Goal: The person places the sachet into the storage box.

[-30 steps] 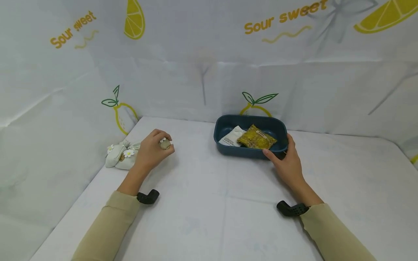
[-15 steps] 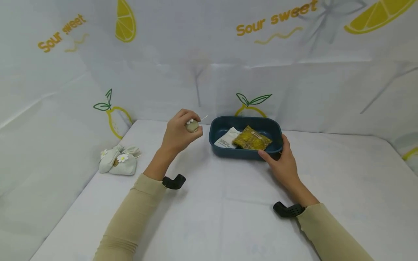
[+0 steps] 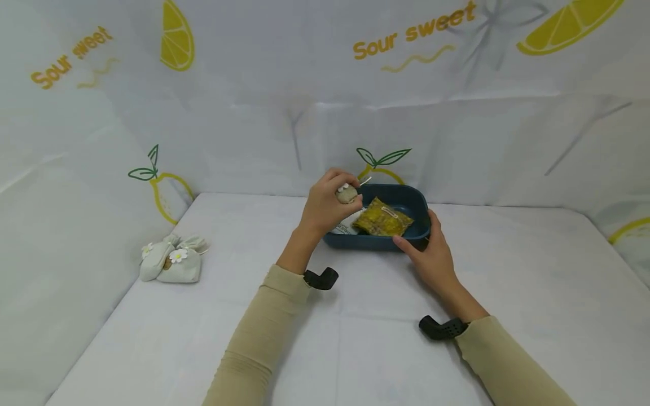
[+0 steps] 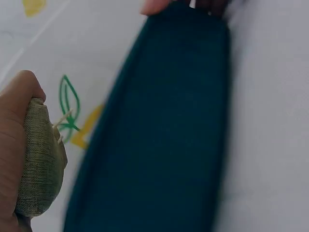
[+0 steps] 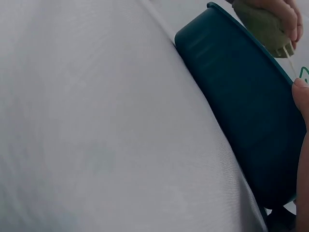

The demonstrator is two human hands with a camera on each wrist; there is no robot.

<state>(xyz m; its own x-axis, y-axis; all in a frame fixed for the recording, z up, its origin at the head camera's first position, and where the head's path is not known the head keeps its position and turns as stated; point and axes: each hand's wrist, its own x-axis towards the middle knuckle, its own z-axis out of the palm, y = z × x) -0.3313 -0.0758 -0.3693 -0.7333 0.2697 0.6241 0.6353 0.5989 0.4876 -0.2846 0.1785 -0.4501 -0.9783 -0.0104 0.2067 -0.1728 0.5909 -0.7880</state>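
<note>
My left hand (image 3: pixel 325 204) grips a small grey-green drawstring pouch (image 3: pixel 347 194) with a white flower on it, above the left end of a dark blue plastic tub (image 3: pixel 363 242). In the left wrist view the pouch (image 4: pixel 41 162) bulges from under the fingers, its pale cord ends sticking out. My right hand (image 3: pixel 435 262) holds the tub at its front right corner, thumb on the front rim and fingers round the end. Inside the tub lie a yellow-brown patterned packet (image 3: pixel 383 219) and a white printed packet (image 3: pixel 345 225), partly hidden by my left hand.
Two pale drawstring pouches with white flowers, a front one (image 3: pixel 184 267) and one behind it (image 3: pixel 154 264), lie together at the table's left edge. A white cloth wall (image 3: pixel 244 141) with lemon prints rises behind the table and along its left side.
Carrying the pouch, my left hand has moved right, from beside the other pouches to over the tub. My right hand keeps its hold on the tub. The head view has shifted slightly.
</note>
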